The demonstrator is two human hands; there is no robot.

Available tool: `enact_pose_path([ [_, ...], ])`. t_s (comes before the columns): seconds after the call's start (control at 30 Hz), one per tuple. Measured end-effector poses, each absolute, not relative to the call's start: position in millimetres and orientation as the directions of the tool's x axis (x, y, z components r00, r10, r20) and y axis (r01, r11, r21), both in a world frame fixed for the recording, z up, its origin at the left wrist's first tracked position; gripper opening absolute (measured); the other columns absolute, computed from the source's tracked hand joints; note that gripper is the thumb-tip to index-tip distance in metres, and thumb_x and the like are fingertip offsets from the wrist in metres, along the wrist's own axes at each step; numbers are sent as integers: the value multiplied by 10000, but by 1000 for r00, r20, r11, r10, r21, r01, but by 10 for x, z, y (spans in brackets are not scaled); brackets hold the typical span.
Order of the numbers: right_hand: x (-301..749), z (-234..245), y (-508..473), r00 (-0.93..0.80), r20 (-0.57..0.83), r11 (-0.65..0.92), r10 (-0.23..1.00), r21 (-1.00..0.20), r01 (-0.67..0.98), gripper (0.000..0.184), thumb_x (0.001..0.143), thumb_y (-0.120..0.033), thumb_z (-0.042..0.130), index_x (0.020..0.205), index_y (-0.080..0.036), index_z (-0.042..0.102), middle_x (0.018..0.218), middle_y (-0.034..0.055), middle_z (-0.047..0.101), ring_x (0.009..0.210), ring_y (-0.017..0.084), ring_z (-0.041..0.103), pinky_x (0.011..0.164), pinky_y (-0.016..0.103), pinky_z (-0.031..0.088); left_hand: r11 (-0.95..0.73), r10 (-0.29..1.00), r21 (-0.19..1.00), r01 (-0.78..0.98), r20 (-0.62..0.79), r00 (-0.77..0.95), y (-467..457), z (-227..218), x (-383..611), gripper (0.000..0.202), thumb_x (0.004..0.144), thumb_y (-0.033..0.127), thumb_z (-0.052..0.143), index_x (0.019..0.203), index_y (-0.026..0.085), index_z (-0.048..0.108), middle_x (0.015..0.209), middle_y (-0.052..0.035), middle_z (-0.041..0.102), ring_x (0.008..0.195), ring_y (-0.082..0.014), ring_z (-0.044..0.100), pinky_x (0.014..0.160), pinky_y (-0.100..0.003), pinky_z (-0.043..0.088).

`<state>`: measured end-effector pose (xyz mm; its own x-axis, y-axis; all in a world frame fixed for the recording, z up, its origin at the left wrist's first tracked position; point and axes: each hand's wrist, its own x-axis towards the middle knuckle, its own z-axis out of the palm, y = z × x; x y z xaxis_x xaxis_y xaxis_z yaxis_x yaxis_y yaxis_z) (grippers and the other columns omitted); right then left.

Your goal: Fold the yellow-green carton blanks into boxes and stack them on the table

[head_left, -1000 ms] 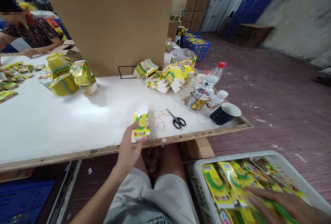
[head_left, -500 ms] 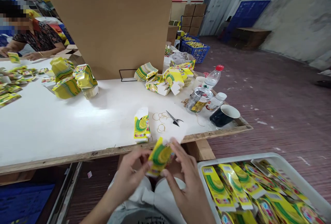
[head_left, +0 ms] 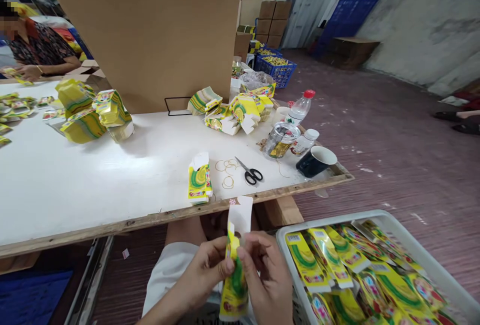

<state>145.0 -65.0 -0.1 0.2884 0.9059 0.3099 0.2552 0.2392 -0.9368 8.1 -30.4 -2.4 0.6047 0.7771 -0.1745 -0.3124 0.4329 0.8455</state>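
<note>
Over my lap, a yellow and green printed carton (head_left: 235, 290) stands tilted between my hands, its long white flap raised at the top. My left hand (head_left: 210, 267) pinches its left side with thumb and fingers. At its right edge, my right hand (head_left: 264, 270) has its thumb on the upper front and its fingers curled round the side. On the table just beyond lies a small stack of flat cartons (head_left: 199, 180). Beside that are several rubber bands (head_left: 228, 167) and black-handled scissors (head_left: 250, 172).
A white plastic crate (head_left: 378, 215) full of cartons stands at my right. A dark mug (head_left: 315, 161), a jar (head_left: 281, 140) and bottles (head_left: 301, 107) crowd the table's right corner. Bundled cartons (head_left: 84, 117) sit before a tall cardboard panel (head_left: 150, 30). Another person (head_left: 39, 50) works at the far left.
The carton has turned from slanting to nearly upright and come lower, its white flap now showing on top. My hands have drawn closer together around it. The view has shifted slightly right.
</note>
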Motion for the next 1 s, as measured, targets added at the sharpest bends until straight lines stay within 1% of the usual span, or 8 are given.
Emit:
enact_pose_path([
  [0.1, 1534, -16, -627, 277, 303, 193, 912, -912, 363, 319, 920, -257, 623, 1238, -242, 621, 1035, 58, 653, 788, 167, 614, 703, 262, 523, 426, 847, 828, -363, -225, 481, -294, -132, 106, 451, 810, 562, 729, 1026, 167, 741, 860, -79, 768, 807, -239, 720, 754, -320, 559],
  [0.27, 1606, -119, -664, 196, 89, 16, 977, -939, 345, 163, 961, -323, 582, 945, -205, 693, 831, 33, 699, 729, 177, 652, 668, 247, 529, 315, 888, 915, -250, -191, 419, -309, -191, 114, 408, 878, 498, 682, 1160, 206, 641, 980, -85, 771, 881, -234, 723, 809, -321, 562],
  [0.4, 1641, -179, -714, 288, 80, 21, 954, -979, 202, 335, 944, -335, 619, 1263, -236, 590, 1098, 86, 724, 852, 197, 705, 682, 254, 569, 222, 905, 961, -162, -141, 402, -315, -132, 37, 675, 894, 420, 686, 1458, 255, 352, 1092, -112, 747, 948, -248, 722, 854, -352, 562],
  [0.5, 1727, -154, -728, 206, 155, 119, 966, -977, 179, 329, 963, -321, 586, 1289, -271, 589, 1211, 87, 698, 1003, 217, 704, 784, 274, 578, 147, 886, 985, -94, -88, 456, -294, -66, -63, 547, 924, 383, 650, 1416, 251, 451, 1202, -136, 696, 1085, -266, 676, 887, -339, 543],
  [0.6, 1831, -72, -719, 46, 195, 180, 980, -957, 226, 170, 987, -322, 539, 1054, -246, 676, 928, 38, 721, 809, 186, 698, 686, 241, 546, 195, 809, 974, -115, -93, 581, -277, -26, -130, 391, 916, 357, 669, 1279, 256, 564, 1093, -88, 702, 1004, -229, 675, 816, -283, 526],
  [0.73, 1871, -18, -691, -9, 198, 192, 980, -938, 289, 284, 1003, -320, 508, 774, -219, 643, 701, 3, 614, 635, 155, 615, 589, 234, 478, 291, 751, 944, -154, -126, 649, -279, 0, -119, 380, 875, 344, 729, 1199, 257, 549, 928, -30, 682, 811, -168, 659, 688, -229, 481],
  [0.87, 1830, -102, -669, 168, 228, 175, 959, -944, 281, 196, 987, -321, 557, 1131, -251, 669, 981, 63, 713, 837, 198, 698, 696, 268, 555, 313, 735, 938, -147, -141, 663, -255, 36, -82, 654, 899, 357, 695, 1457, 288, 361, 1054, -83, 711, 942, -226, 693, 820, -322, 533],
  [1.0, 1892, -78, -640, 111, 299, 245, 948, -906, 344, 251, 1006, -360, 532, 1153, -308, 729, 1117, 71, 727, 1013, 227, 686, 842, 330, 559, 91, 830, 996, -21, -64, 555, -221, -25, -83, 382, 899, 339, 684, 1267, 253, 625, 1214, -106, 691, 1099, -246, 666, 943, -326, 524],
])
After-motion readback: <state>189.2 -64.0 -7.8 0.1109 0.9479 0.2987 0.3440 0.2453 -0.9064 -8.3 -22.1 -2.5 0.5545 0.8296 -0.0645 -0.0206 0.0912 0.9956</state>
